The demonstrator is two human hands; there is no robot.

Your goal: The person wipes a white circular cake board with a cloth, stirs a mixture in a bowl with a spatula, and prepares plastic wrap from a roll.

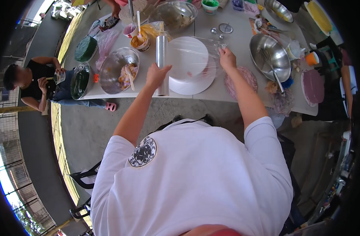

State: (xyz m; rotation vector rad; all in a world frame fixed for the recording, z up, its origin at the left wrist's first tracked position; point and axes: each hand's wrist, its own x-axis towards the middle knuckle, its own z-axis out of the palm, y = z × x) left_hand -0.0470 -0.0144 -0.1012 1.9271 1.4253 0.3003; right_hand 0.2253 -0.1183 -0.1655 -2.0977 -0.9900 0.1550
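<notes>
My left hand (158, 76) grips the lower part of a roll of clear plastic wrap (162, 51), which lies lengthwise away from me. From the roll a clear sheet (213, 44) stretches to the right over a white round disc (187, 56), and my right hand (228, 60) pinches its bunched far edge. Under this disc shows another white round board (194, 88). Just below my right forearm lies a pink round cake with a textured top (241, 81), partly hidden by the arm.
Left stand a steel bowl with a spatula (104, 70), an orange-smeared tub (140, 45) and a green cake (85, 48). Right are a steel bowl with a whisk (258, 56) and a purple cake (312, 87). A person (35, 79) is beyond the table's left end; others are at its edges.
</notes>
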